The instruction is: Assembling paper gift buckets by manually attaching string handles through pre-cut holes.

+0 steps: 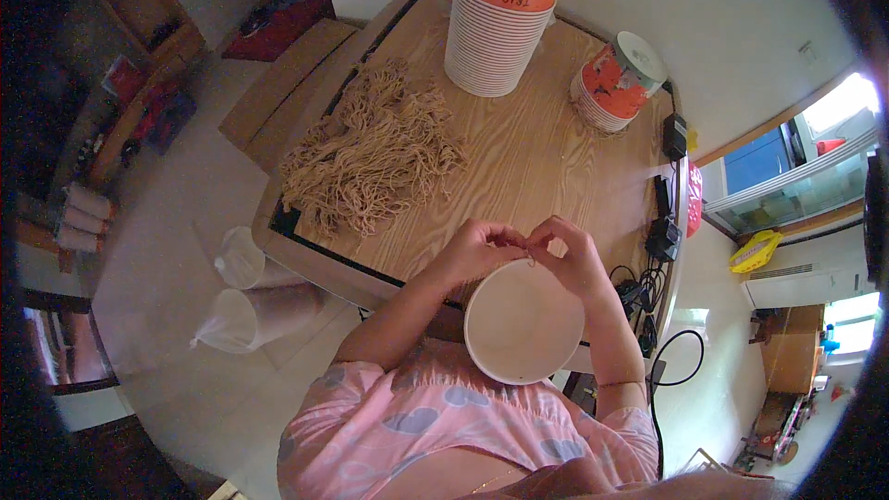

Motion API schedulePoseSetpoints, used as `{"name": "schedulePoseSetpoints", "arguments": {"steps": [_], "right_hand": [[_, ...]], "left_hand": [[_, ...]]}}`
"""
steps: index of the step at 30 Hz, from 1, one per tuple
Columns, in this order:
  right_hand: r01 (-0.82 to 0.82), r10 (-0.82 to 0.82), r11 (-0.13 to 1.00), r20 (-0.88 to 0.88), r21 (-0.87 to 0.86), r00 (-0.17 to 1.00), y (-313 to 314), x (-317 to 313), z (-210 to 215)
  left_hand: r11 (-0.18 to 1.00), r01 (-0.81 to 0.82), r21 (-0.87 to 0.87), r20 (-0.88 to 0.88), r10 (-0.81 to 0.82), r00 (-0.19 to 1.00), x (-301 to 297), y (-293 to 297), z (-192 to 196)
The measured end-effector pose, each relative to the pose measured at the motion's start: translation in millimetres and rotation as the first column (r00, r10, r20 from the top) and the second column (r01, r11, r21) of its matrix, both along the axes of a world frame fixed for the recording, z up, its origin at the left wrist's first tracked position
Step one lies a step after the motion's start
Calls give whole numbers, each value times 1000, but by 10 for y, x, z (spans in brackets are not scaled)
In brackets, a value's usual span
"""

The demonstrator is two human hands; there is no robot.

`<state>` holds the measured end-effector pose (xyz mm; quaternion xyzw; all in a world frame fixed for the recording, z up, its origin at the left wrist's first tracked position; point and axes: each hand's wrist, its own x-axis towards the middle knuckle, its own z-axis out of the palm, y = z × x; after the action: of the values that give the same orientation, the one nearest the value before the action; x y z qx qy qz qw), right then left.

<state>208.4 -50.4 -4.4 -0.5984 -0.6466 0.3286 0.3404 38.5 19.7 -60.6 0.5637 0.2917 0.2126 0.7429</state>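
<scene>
A white-lined paper bucket [525, 324] is held against my front, its open mouth facing up at me. At its far rim my left hand [486, 250] and my right hand [563, 255] meet, fingertips pinched together. The right fingers overlap the rim; what the left fingertips pinch is too small to tell. A small tan bit, perhaps twine, shows at the rim between the hands. Beyond my left hand a loose heap of tan twine pieces [375, 153] lies on the wooden table [519, 167].
A tall stack of nested paper buckets [495, 46], orange-printed at the top, stands at the table's far side. A shorter bucket stack [619, 83] is at the far right. Black adapters and cables [659, 241] run along the right edge. Wrapped white bucket stacks [255, 315] lie on the floor at left.
</scene>
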Motion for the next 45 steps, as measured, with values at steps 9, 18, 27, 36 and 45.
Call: {"name": "schedulePoseSetpoints", "arguments": {"steps": [9,18,27,36,45], "right_hand": [[-55,-81,942,-383,-331,920,87,111,-109],[-217,-63,925,-690,-312,721,143,239,-398],[-195,-121,932,-768,-306,629,125,210,-461],[-164,-161,920,-724,-356,670,59,176,-402],[-150,-127,907,-594,-394,794,26,180,-146]], "left_hand": [[999,-4,-39,44,6,999,24,4,-102],[1000,15,0,89,-15,996,0,25,-90],[1000,9,-2,117,-8,993,-6,39,-143],[996,17,-83,170,-3,985,4,16,-172],[996,-76,-34,95,79,992,27,-9,-50]]}}
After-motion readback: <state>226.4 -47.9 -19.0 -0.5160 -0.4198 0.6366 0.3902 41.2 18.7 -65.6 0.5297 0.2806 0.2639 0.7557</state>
